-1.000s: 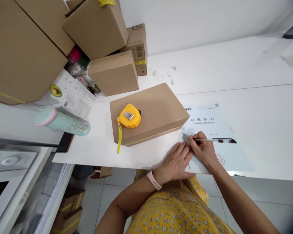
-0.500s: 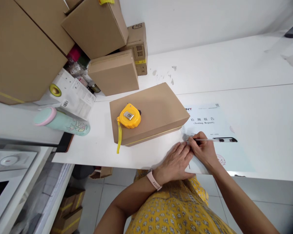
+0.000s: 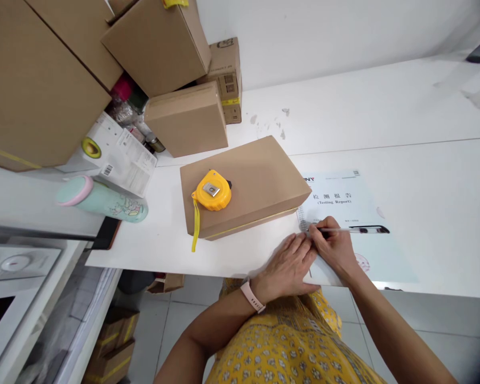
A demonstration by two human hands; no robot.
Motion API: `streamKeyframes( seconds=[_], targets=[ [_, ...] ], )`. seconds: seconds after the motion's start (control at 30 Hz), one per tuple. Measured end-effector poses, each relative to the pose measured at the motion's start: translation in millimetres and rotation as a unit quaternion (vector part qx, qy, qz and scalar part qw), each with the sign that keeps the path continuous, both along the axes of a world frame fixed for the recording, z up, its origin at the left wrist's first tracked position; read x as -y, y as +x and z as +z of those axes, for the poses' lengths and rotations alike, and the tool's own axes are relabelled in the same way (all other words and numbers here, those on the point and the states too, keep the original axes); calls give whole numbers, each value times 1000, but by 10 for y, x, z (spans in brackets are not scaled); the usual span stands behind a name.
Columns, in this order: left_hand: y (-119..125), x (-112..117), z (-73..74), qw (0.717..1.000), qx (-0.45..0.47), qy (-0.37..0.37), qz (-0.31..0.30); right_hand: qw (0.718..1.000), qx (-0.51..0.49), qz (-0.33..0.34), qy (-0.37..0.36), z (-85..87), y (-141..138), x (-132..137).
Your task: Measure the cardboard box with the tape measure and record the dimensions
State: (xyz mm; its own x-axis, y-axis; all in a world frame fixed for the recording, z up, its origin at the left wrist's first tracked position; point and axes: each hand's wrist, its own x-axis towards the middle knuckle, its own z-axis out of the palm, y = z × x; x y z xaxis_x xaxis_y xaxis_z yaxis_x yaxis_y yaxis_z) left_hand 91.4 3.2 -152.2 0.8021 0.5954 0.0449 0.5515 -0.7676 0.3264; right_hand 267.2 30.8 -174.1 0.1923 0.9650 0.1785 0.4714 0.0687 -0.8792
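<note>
My right hand (image 3: 335, 246) is closed around a black-capped pen (image 3: 356, 230), its tip on a pale blue printed sheet (image 3: 376, 250) headed "Testing Report". Beside it, my left hand (image 3: 288, 265) lies flat with fingers stretched out, pressing the sheet's left edge at the front of the white table (image 3: 424, 176). A pink watch (image 3: 252, 296) circles that wrist. Just left of the sheet sits a flat cardboard box (image 3: 256, 181) with a yellow tape measure (image 3: 212, 190) on its lid.
Several larger cardboard boxes (image 3: 36, 85) are stacked at the back left, with a white carton (image 3: 118, 154) and a mint and pink bottle (image 3: 104, 199) lying on its side. More boxes (image 3: 114, 346) stand on the tiled floor below.
</note>
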Motion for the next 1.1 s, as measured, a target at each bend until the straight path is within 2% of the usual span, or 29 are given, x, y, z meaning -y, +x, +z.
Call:
streamKeyframes(
  seconds=[0.63, 1.1],
  targets=[
    [-3, 8, -19, 1000, -11, 10, 6, 1000, 2, -21, -15, 35, 0, 13],
    [-4, 18, -27, 1000, -16, 25, 7, 1000, 9, -12, -12, 41, -3, 6]
  ],
)
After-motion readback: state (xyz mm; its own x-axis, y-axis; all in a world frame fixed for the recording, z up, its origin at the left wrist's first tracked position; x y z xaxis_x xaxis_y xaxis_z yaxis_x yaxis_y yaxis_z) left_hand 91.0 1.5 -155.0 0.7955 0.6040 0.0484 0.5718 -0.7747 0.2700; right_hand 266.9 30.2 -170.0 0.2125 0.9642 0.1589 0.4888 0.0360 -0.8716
